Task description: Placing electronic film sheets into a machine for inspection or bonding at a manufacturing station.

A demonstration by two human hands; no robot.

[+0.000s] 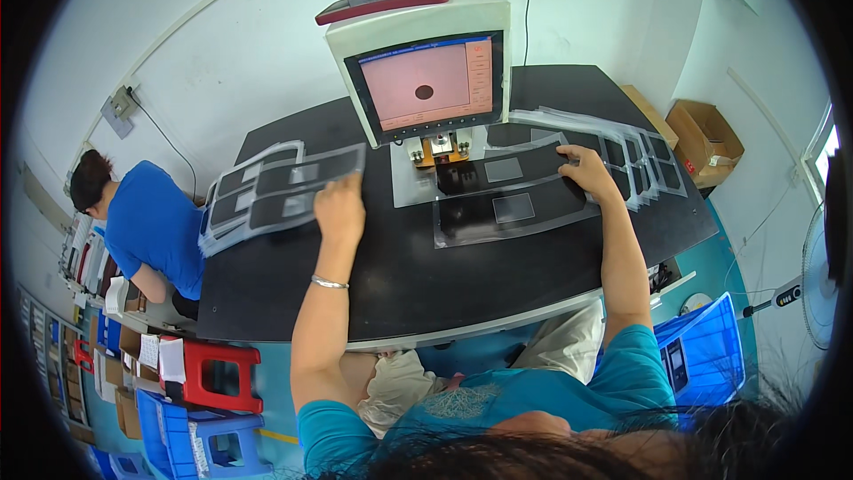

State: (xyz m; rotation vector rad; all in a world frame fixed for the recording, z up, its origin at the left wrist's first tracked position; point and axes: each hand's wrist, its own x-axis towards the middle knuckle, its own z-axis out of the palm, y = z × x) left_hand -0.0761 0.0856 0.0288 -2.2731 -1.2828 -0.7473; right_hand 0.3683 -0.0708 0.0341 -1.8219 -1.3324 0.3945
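Observation:
My left hand [339, 210] is closed on the right edge of a clear plastic sheet with black panels [311, 173], slightly blurred, over a stack of similar sheets [233, 233] on the left of the table. My right hand [586, 172] pinches the right edge of another clear sheet with black panels [466, 220]. That sheet's upper left part reaches the metal fixture [439, 153] of a desktop machine. The machine's screen [425, 84] shows a dark round spot on pink. Behind my right hand lies a fanned stack of more such sheets [635, 160].
A black table [418, 289] stretches before me. On the left a person in blue [160, 222] bends over other work. A red stool [222, 373] and blue crates stand at lower left. At right are a cardboard box [702, 142], a blue crate [711, 356] and a fan [817, 276].

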